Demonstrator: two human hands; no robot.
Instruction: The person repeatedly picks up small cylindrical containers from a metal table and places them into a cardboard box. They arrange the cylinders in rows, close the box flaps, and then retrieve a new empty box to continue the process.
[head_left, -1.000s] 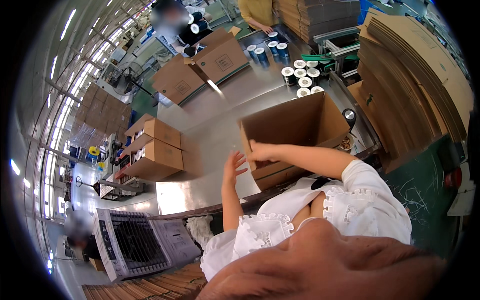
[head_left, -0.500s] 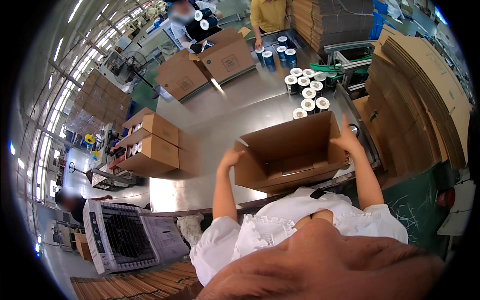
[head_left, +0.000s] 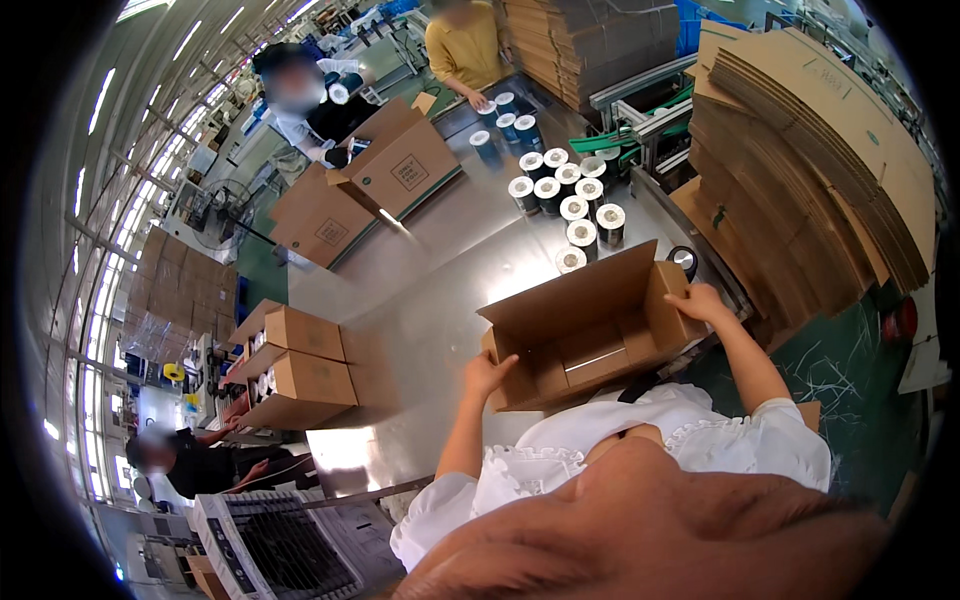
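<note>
An open cardboard box (head_left: 560, 388) stands at the near edge of the metal table, close against my body. Its inside shows bare cardboard, and its far flap (head_left: 575, 290) leans up and outward. My left hand (head_left: 487, 375) grips the left side, thumb over the rim and fingers mostly hidden outside. On the right side, my right hand (head_left: 700, 302) is closed on the edge of the side flap. Just beyond the box stand several dark cylindrical cans with white round tops (head_left: 574, 208). A dark round object (head_left: 682, 260) lies beside the box's right end.
Flattened cardboard stacks (head_left: 800, 170) rise on the right. Two printed boxes (head_left: 400, 172) stand at the far side, near a person handling cans. A person in yellow (head_left: 465, 45) touches other cans. Filled boxes (head_left: 312, 378) sit at the left, with a person in black (head_left: 200, 460) nearby.
Both hands have closed on the box's sides; my right hand was raised with fingers extended before. The view has turned, and a person in black now shows more fully at the left.
</note>
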